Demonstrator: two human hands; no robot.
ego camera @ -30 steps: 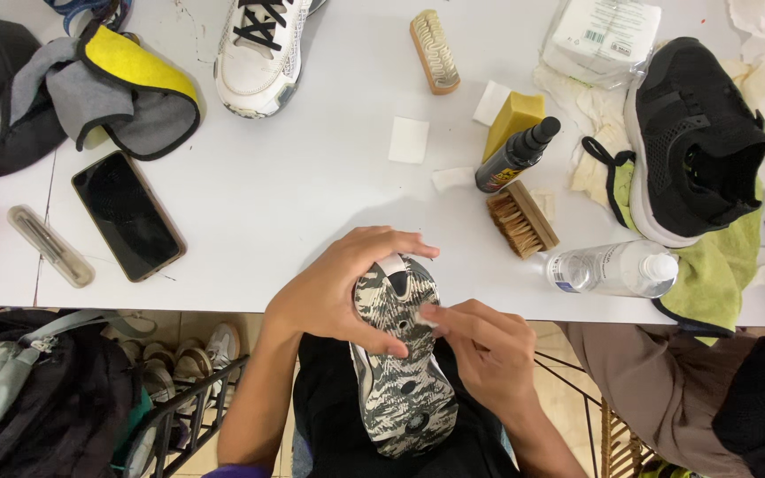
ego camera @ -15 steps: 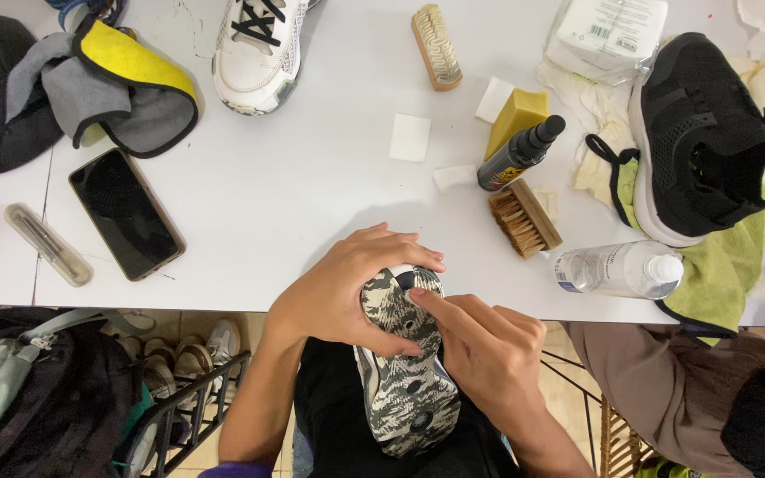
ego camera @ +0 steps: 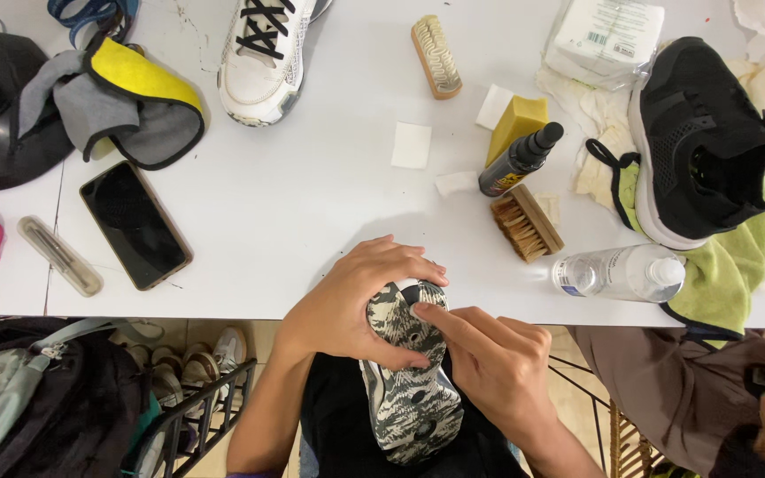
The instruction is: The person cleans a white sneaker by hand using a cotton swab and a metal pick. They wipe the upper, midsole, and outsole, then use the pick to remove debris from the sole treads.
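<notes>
a white table [ego camera: 312,221] fills the view, cluttered with cleaning gear. at its near edge the left hand [ego camera: 356,305] wraps around the toe end of an upturned shoe with a grey camouflage-patterned sole [ego camera: 409,381], fingers curled firmly over the tip, while the shoe rests over the person's lap. the right hand [ego camera: 493,363] presses its index finger onto the sole near the toe, the other fingers folded loosely, gripping nothing. a bristle brush [ego camera: 527,222], a dark spray bottle [ego camera: 520,161] and a clear water bottle [ego camera: 620,273] lie just beyond

Camo-soled shoe [ego camera: 409,389]; sole up; prob. on lap
</notes>
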